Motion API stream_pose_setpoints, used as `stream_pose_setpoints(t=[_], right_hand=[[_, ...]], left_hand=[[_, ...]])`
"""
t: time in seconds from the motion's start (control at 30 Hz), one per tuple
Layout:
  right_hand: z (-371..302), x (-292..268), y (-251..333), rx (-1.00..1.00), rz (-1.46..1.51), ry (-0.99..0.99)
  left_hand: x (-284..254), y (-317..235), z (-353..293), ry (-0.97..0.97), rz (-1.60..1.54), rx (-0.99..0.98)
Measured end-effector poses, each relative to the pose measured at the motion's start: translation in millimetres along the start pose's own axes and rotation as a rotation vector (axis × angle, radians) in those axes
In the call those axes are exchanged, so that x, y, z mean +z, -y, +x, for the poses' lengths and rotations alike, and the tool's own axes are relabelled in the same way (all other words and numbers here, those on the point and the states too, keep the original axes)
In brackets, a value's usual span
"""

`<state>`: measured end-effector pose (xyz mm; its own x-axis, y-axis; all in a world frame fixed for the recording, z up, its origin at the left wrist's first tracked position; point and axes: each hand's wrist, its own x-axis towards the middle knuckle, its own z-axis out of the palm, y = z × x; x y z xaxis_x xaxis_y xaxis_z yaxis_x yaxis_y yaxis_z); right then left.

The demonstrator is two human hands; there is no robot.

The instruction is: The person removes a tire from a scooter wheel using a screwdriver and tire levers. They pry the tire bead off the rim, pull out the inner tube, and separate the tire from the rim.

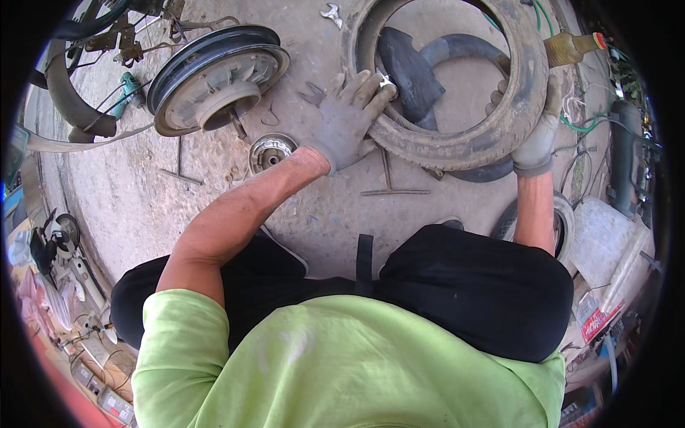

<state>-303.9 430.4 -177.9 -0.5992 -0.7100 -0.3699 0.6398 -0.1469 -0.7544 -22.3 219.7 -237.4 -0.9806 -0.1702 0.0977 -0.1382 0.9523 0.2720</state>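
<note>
My left hand, in a grey work glove, is open with fingers spread at the left edge of a dusty tyre. A small shiny metal piece shows by its fingertips; I cannot tell if they touch it. My right hand, also gloved, grips the tyre's right side, thumb outside and fingertips curled over the inner edge. Through the tyre's opening I see a black inner tube and a dark, flattened piece of rubber. More black rubber shows under the tyre's near side.
A wheel hub with a black rim lies at the left, near a round metal part. T-handled tools and a spanner lie on the concrete. A yellowish bottle stands at the right, by green tubing. Another tyre is beside my right knee.
</note>
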Motion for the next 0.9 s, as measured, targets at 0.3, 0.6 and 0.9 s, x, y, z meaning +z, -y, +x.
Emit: stream_pose_setpoints(t=[0.3,0.6,0.9], right_hand=[[27.5,-45.2,2.2,0.091,0.235,0.330],[29.5,-45.2,2.8,0.092,0.222,0.322],[30.2,-40.2,0.5,0.024,0.118,0.142]], left_hand=[[4.8,7.1,12.6,-0.064,-0.087,0.066],[-5.9,8.7,21.9,-0.036,-0.047,0.108],[-8.8,3.0,27.6,0.016,-0.104,0.055]])
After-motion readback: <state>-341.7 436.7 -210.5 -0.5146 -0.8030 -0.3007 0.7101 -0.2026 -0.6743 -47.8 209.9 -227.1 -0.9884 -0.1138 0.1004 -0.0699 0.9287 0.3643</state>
